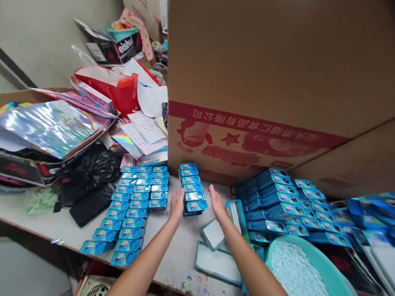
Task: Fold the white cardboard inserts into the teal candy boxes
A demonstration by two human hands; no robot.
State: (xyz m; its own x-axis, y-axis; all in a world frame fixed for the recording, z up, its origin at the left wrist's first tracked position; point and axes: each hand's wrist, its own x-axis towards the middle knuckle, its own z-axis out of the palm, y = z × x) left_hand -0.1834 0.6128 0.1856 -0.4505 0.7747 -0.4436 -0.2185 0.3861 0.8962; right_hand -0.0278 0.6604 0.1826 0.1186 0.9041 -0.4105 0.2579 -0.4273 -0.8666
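Between my hands stands a short column of small blue boxes [193,187], piled in a row against the big carton. My left hand [176,208] is at the column's left side, fingers stretched out and flat; whether it touches the boxes I cannot tell. On the other side, my right hand [218,203] is held apart from the boxes, fingers extended and holding nothing. Left of my left hand, similar blue boxes [131,210] lie in several long rows. Open blue-edged trays with white insides [217,263] lie under and beside my right forearm.
A large brown carton [263,76] walls off the back. More blue boxes [280,201] are stacked at right, behind a teal basin [299,265] of small pale pieces. Black plastic bags [91,173], papers [145,132] and a box with shiny film [50,127] crowd the left.
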